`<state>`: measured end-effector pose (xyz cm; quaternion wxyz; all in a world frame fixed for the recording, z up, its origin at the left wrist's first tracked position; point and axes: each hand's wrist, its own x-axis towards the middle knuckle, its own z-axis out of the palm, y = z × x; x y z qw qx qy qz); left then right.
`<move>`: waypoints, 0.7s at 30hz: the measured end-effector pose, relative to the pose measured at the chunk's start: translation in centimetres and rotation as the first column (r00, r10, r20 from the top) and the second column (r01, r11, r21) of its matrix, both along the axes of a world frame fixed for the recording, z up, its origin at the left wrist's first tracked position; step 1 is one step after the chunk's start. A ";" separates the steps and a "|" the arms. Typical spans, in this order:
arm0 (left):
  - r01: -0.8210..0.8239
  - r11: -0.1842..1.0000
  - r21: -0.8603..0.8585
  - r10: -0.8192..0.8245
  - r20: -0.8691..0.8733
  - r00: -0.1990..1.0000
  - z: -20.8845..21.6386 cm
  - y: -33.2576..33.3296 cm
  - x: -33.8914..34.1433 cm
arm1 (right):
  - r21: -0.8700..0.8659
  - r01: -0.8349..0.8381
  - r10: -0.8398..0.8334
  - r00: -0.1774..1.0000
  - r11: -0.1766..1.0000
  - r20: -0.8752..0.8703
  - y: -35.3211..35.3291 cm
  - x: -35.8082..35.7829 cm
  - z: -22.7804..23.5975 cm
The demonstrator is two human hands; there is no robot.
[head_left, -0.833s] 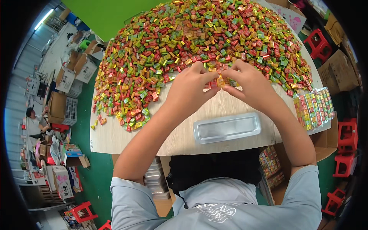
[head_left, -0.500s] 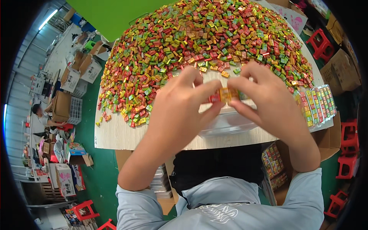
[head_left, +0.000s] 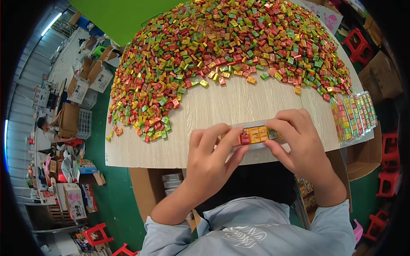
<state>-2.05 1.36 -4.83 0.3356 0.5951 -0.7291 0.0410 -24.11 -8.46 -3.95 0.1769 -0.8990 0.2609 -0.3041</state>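
Observation:
A short row of small wrapped candies (head_left: 255,135), red, orange-yellow and green, is pinched between my two hands. My left hand (head_left: 212,149) closes thumb and fingers on the red end. At the green end, my right hand (head_left: 299,138) grips with thumb and forefinger. Beneath the row lies a clear plastic tray (head_left: 252,124) near the table's front edge, mostly covered by my hands and the candies. Whether the row touches the tray's bottom, I cannot tell. Beyond my hands spreads a large heap of loose wrapped candies (head_left: 239,38) in the same colours.
Filled clear trays of candies (head_left: 353,117) are stacked at the table's right edge. The wooden tabletop (head_left: 205,106) shows between heap and hands. Open cardboard boxes (head_left: 363,158) stand below it. Red stools (head_left: 358,46) stand to the right. Far left, a person (head_left: 49,130) is beside boxes.
Both hands have come down toward me with the candy row, from over the table's middle to the clear tray near the front edge.

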 end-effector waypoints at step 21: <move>-0.040 0.999 0.005 0.040 -0.007 0.999 -1.3 2.2 -0.2 | -0.261 0.147 -0.089 0.971 0.954 0.224 0.6 -1.2 -4.8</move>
